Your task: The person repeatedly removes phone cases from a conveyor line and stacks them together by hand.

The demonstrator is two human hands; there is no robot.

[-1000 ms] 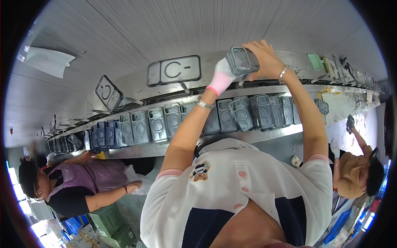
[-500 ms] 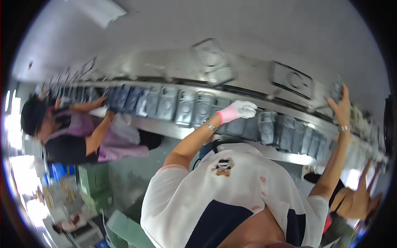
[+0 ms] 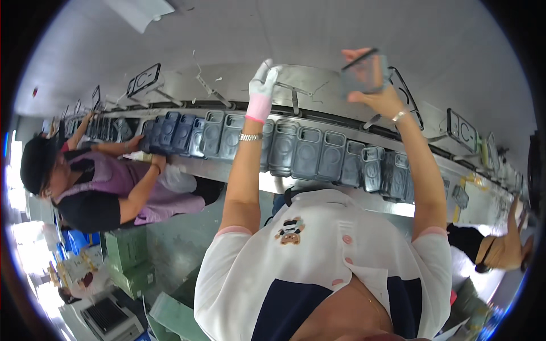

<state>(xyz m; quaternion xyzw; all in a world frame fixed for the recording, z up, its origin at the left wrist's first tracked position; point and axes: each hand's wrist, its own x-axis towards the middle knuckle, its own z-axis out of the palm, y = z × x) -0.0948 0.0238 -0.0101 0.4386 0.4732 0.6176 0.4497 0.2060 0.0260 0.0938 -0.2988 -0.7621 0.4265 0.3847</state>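
Observation:
My left hand (image 3: pixel 263 90), in a white glove with a pink cuff, is raised over the far side of the row. Its fingers point up, slightly apart, beside a bare metal holder arm (image 3: pixel 295 99) whose bent end meets the glove. In my bare right hand (image 3: pixel 378 96) is a translucent phone case (image 3: pixel 361 75) with a dark rim, a little blurred, gripped between thumb and fingers. Behind that hand stands another phone case with a black frame (image 3: pixel 407 94), partly hidden. Below both hands runs a row of grey-blue phone cases (image 3: pixel 309 153), standing close together.
Another holder arm (image 3: pixel 207 85) juts up at left. Framed cases sit on holders at far left (image 3: pixel 143 79) and right (image 3: pixel 461 129). A co-worker in a purple apron (image 3: pixel 105 179) reaches into the row at left; another person (image 3: pixel 483 244) is at right. Green boxes (image 3: pixel 126 253) stand behind.
My left hand has risen from over the row to the holder arm. The right hand has come inward from the far right with a phone case. The whole view has shifted.

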